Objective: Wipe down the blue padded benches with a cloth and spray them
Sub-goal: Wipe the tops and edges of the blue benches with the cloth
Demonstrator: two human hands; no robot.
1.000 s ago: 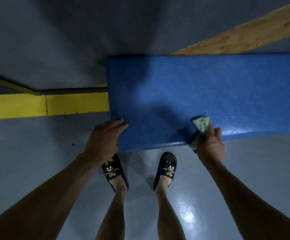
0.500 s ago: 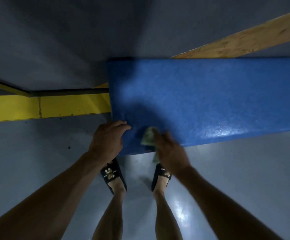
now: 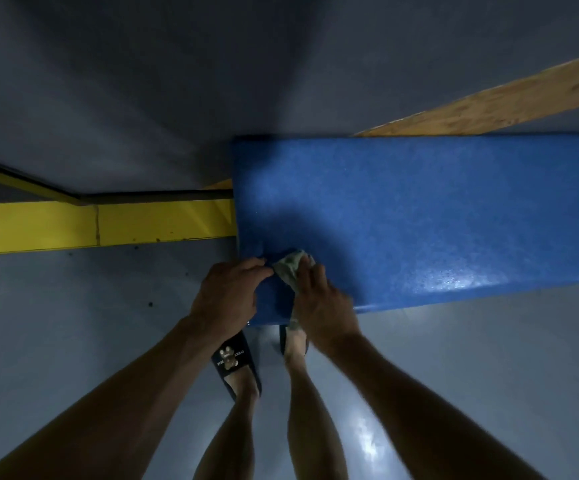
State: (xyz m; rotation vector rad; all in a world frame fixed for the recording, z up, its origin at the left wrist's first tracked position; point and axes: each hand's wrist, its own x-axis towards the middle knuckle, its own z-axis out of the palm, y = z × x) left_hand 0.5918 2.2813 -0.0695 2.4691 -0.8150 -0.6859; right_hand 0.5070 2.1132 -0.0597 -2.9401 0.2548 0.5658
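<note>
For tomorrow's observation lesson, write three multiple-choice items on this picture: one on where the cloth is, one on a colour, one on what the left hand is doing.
1. Where on the bench is the cloth?
A. near left corner
B. far right end
C. on the floor

2. What colour is the beam left of the bench?
A. red
B. yellow
C. white

3. What is the left hand doing?
A. hanging free
B. holding a spray bottle
C. resting on the bench corner

Answers:
1 A: the right hand presses the cloth down at the near left corner.
2 B: the beam is plainly yellow.
3 C: its fingers lie over the corner edge, beside the cloth.
</note>
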